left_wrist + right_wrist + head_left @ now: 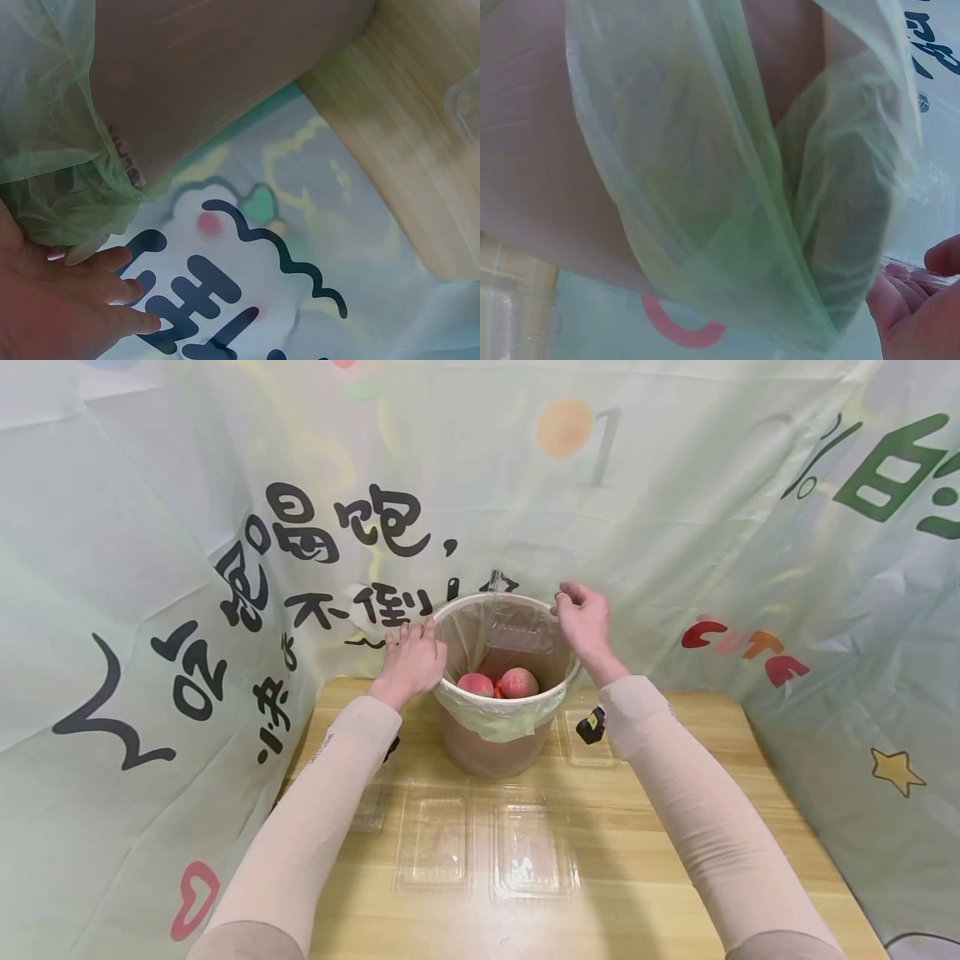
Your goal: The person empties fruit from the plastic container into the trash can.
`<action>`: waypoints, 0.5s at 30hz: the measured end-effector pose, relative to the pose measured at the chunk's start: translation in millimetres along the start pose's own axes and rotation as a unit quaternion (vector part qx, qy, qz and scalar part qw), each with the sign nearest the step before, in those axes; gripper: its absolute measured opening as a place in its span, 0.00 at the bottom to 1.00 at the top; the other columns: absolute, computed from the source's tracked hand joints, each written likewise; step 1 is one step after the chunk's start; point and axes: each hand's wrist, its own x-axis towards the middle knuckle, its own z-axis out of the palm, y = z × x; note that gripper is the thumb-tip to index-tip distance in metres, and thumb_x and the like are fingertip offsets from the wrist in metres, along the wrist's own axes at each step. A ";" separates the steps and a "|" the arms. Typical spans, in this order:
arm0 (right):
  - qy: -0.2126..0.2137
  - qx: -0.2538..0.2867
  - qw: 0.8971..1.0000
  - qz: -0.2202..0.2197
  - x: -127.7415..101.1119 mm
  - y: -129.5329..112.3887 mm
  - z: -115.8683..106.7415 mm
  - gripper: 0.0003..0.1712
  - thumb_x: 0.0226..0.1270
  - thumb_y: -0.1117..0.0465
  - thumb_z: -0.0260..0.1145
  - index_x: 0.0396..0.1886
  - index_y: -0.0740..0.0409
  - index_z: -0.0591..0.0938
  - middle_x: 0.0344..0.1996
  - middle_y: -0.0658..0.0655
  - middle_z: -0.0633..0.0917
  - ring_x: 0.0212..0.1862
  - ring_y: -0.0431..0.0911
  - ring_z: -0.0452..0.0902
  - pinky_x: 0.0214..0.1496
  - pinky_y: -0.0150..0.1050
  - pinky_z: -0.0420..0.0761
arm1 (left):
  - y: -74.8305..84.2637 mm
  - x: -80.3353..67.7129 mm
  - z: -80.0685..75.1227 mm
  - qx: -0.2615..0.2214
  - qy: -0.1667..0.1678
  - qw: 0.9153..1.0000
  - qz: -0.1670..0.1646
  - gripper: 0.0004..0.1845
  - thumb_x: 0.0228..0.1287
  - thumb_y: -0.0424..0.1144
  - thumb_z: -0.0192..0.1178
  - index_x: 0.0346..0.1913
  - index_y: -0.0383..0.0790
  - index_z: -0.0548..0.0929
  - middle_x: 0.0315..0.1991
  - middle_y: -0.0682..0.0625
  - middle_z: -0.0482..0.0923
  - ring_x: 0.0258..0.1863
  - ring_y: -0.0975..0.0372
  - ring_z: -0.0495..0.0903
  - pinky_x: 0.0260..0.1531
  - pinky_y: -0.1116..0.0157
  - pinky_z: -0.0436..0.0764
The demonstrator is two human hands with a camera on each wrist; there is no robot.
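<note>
A bin (495, 752) lined with a thin, pale green plastic bag (502, 720) stands on the table. Inside lie a peach (519, 682) on the right and another peach (476, 684) on the left, with a bit of red between them. My left hand (414, 662) rests at the left rim, its fingers extended; in the left wrist view they reach past the bag's hanging edge. At the far right rim, my right hand (587, 620) pinches the edge of a clear plastic box (519, 633), which overlaps the bin's mouth. Thumb and fingers meet on the clear plastic in the right wrist view.
In front of the bin, two clear plastic boxes (433, 839) (529, 847) lie on the wooden table (420, 931). Another clear box (588, 747) lies right of it, and one more (369, 808) near my left forearm. Printed cloth walls (660, 527) enclose the table.
</note>
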 end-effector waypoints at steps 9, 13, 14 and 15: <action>0.009 0.010 1.000 -0.001 -3.3 -1.1 -25.6 0.24 0.76 0.63 0.52 0.64 0.68 0.81 0.57 0.71 0.85 0.35 0.44 0.90 0.32 0.32 0.90 | 1.2 0.5 -0.3 -0.003 0.004 1.000 0.002 0.37 0.81 0.48 0.27 0.84 0.30 0.49 0.83 0.32 0.53 0.84 0.34 0.48 0.82 0.33 0.41; 0.019 0.016 1.000 0.012 -4.9 -0.3 -39.6 0.25 0.75 0.64 0.50 0.64 0.69 0.81 0.53 0.68 0.85 0.28 0.33 0.85 0.30 0.34 0.90 | -0.5 1.7 0.7 -0.002 -0.003 1.000 0.001 0.37 0.81 0.48 0.26 0.84 0.30 0.48 0.84 0.32 0.52 0.84 0.34 0.47 0.82 0.32 0.40; 0.019 0.015 1.000 0.015 -5.4 0.3 -43.4 0.25 0.75 0.64 0.49 0.64 0.69 0.81 0.52 0.67 0.85 0.28 0.34 0.85 0.30 0.34 0.90 | -0.5 1.6 0.9 -0.002 -0.002 1.000 0.001 0.37 0.81 0.48 0.27 0.84 0.30 0.48 0.83 0.32 0.52 0.84 0.34 0.47 0.82 0.32 0.40; 0.019 0.013 1.000 0.017 -6.0 1.0 -47.2 0.25 0.76 0.64 0.49 0.65 0.69 0.80 0.50 0.65 0.85 0.28 0.34 0.85 0.31 0.34 0.90 | -0.5 1.3 0.8 -0.003 -0.002 1.000 0.001 0.37 0.81 0.48 0.27 0.84 0.30 0.48 0.83 0.32 0.53 0.84 0.34 0.47 0.82 0.32 0.40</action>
